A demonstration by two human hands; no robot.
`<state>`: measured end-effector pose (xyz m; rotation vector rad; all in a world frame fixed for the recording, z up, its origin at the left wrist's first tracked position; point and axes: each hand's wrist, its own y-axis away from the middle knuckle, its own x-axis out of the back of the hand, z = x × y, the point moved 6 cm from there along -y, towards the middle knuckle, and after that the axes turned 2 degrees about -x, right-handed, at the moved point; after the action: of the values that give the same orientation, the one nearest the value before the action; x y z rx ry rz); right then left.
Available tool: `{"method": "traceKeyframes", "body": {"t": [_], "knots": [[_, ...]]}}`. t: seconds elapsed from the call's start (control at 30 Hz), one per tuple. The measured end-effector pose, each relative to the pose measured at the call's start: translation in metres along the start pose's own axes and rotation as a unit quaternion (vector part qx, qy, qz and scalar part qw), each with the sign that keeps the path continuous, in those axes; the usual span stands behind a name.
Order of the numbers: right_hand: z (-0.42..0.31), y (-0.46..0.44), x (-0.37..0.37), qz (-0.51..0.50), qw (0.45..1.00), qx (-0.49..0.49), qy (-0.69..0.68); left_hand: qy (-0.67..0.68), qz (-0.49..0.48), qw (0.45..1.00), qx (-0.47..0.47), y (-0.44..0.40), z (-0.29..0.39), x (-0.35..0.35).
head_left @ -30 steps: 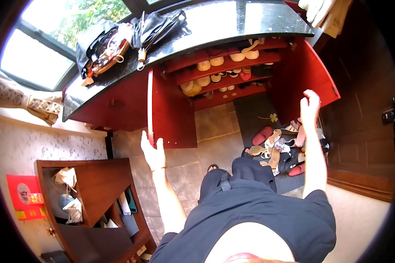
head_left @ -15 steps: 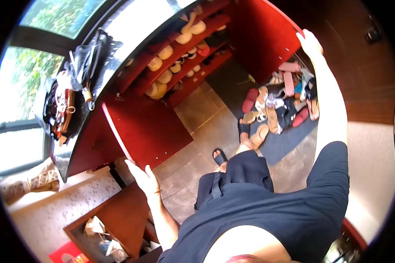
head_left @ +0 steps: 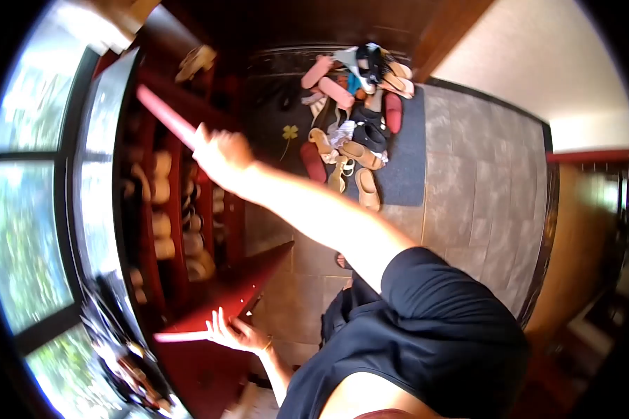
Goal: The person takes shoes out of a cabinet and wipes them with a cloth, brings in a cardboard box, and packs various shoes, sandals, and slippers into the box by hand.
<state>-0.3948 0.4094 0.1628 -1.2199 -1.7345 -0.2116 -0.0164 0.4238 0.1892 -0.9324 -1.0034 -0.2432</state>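
Note:
Two red doors of a shoe cabinet (head_left: pixel 108 202) stand partly open on my left. My right hand (head_left: pixel 225 159) reaches across and is closed around the edge of the far door (head_left: pixel 164 115); motion blurs its fingers a little. Lower down, my left hand (head_left: pixel 239 334) touches the edge of the near door (head_left: pixel 206 307) with its fingers stretched and spread. Between the doors, pale shoes (head_left: pixel 162 234) show in rows on red shelves. Beyond my right arm, a heap of shoes and slippers (head_left: pixel 362 134) lies on a dark mat (head_left: pixel 407 178).
Bags and other items (head_left: pixel 122 349) rest on the cabinet top beside the windows (head_left: pixel 31 237). Grey tiles (head_left: pixel 468 174) cover the floor up to a white wall (head_left: pixel 538 56). A wooden door or panel (head_left: pixel 580 237) stands at the right.
My view has turned to the right, so the cabinet now appears at the left. Both doors have swung inward, the far one more, with my hands still at their edges.

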Motion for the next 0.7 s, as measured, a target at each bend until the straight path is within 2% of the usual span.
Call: {"method": "traceKeyframes", "body": {"t": [0.07,0.1,0.2,0.27,0.4,0.47,0.53,0.6,0.7], "knots": [[-0.02,0.017,-0.011,-0.002,0.998,0.017,-0.06,0.008,0.007,0.998,-0.06,-0.024,0.01,-0.019],[-0.034,0.017,-0.029,-0.039,0.997,0.03,-0.065,0.006,0.023,0.998,-0.066,-0.038,0.012,-0.028],[-0.071,0.017,-0.053,0.002,0.998,0.05,-0.022,-0.008,0.047,0.997,-0.063,-0.085,0.015,-0.062],[-0.089,0.017,-0.062,-0.014,0.999,0.049,0.005,-0.026,0.059,0.995,-0.074,-0.105,0.011,-0.08],[-0.118,0.02,-0.087,-0.147,0.987,0.041,-0.05,-0.061,0.089,0.991,-0.076,-0.142,0.003,-0.106],[-0.126,0.026,-0.101,-0.242,0.949,0.03,-0.2,-0.057,0.088,0.993,-0.049,-0.154,-0.013,-0.118],[-0.14,0.024,-0.113,-0.29,0.915,0.061,-0.275,-0.047,0.05,0.997,-0.025,-0.162,-0.03,-0.131],[-0.153,0.018,-0.122,-0.322,0.89,0.05,-0.319,-0.032,0.048,0.997,-0.048,-0.167,-0.049,-0.144],[-0.172,0.01,-0.14,-0.353,0.863,0.033,-0.36,-0.032,-0.012,0.992,-0.12,-0.177,-0.085,-0.16]]}}
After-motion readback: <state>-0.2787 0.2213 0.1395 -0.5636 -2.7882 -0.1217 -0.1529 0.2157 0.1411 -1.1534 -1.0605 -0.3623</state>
